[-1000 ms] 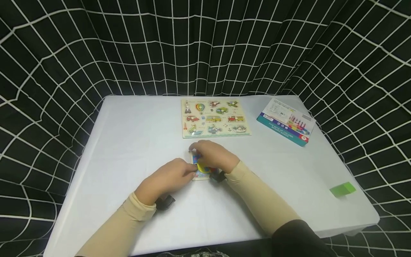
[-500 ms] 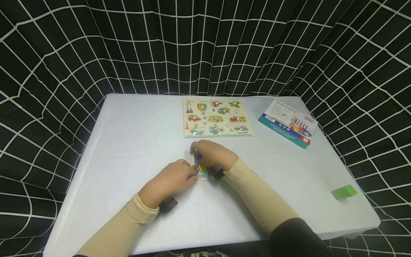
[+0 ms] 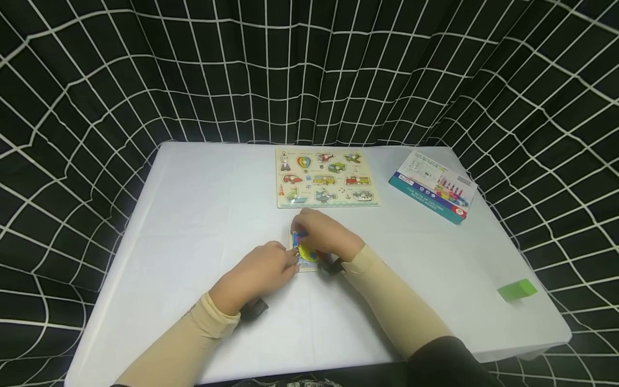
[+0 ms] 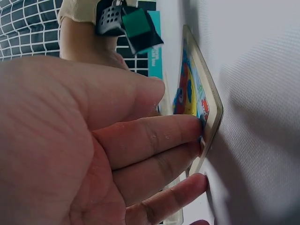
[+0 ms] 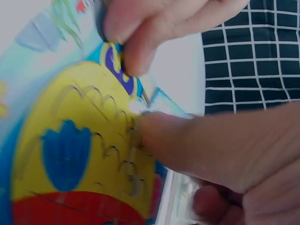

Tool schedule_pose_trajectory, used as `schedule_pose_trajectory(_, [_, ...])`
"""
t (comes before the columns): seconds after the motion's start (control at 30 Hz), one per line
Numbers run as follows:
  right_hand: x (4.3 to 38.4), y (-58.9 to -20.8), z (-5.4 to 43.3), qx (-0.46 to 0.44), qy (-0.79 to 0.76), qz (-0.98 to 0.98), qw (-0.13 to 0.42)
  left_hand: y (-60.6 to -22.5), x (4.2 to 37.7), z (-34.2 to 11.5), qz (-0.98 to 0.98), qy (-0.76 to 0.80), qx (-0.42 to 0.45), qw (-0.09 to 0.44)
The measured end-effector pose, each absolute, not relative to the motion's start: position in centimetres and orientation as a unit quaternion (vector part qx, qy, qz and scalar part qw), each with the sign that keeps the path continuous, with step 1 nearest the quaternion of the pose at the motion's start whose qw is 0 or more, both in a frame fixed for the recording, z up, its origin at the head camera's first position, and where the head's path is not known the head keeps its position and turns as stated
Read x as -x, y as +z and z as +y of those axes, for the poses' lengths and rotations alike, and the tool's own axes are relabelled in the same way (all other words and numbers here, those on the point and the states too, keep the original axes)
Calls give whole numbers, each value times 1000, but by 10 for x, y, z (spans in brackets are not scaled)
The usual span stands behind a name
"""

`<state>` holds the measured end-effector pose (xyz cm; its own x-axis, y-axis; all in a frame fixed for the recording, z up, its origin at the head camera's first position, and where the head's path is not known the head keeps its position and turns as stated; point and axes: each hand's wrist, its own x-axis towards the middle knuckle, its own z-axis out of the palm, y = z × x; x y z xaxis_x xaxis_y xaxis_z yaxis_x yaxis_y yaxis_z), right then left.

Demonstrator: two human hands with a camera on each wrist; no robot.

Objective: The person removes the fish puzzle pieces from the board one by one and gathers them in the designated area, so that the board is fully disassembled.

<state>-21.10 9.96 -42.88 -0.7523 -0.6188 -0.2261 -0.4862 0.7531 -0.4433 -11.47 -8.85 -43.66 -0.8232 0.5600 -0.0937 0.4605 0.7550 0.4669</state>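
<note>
A small wooden fish puzzle [image 3: 308,253] lies on the white table between the hands, its yellow fish with blue and red parts showing. The left hand [image 3: 261,269] comes in from the left, with nearly straight fingertips [image 4: 194,126] at the board's near rim and face; its thumb stands apart. The right hand [image 3: 321,232] bends over the puzzle's far side. In the right wrist view its thumb [image 5: 164,136] presses at the fish's edge, close to a light blue corner [image 5: 161,101], with the other fingers curled below and partly hidden. Left fingers [image 5: 140,51] meet the fish's purple tail.
Behind the hands lies a vehicle peg puzzle board [image 3: 329,183]. A teal and white toy box [image 3: 432,185] stands at the back right, and a green block [image 3: 517,290] near the right edge. A black and white grid curtain [image 3: 290,70] surrounds the table.
The head view has tilted slightly. The right hand has shifted a little to the right over the puzzle, uncovering more of the yellow fish; the left hand moved slightly toward the board, then stayed.
</note>
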Motion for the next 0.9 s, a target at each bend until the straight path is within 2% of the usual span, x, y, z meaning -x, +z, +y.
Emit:
schedule_pose_trajectory(0.13, [206, -431, 106, 311, -205, 914, 159, -436, 114, -88, 930, 213, -277, 113])
schedule_pose_trajectory(0.9, [201, -436, 119, 293, -254, 910, 147, -434, 113, -87, 932, 220, -260, 125])
